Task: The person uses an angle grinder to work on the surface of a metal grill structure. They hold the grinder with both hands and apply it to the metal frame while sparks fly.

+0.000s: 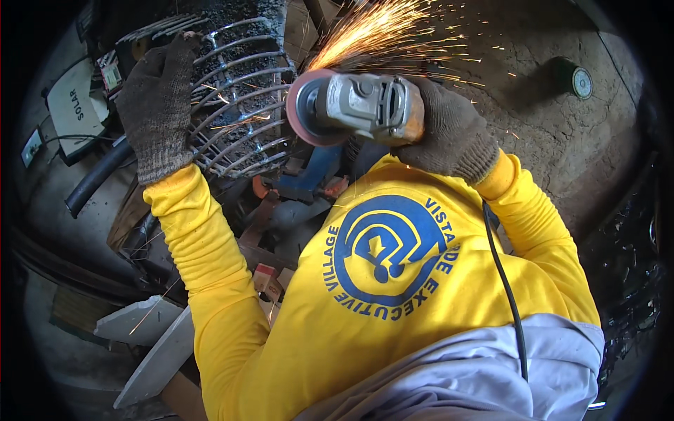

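My left hand (160, 105), in a dark knitted glove, is closed on the left edge of a curved metal grate (242, 95) made of bent, spaced rods. Its fingertips lie by the grate's upper corner and are partly hidden. My right hand (453, 130), gloved alike, wraps round the rear of a grey angle grinder (368, 105). The grinder's reddish disc (303, 112) is at the right ends of the rods. Bright orange sparks (372, 35) stream up and to the right from the disc, and a few cross the rods.
A black cord (507, 288) runs down over my yellow sleeve side. A small dark can (579, 82) stands on the concrete floor at right. At left are a pale panel (74, 109) and a dark pipe (98, 179). Flat grey pieces (154, 358) lie lower left.
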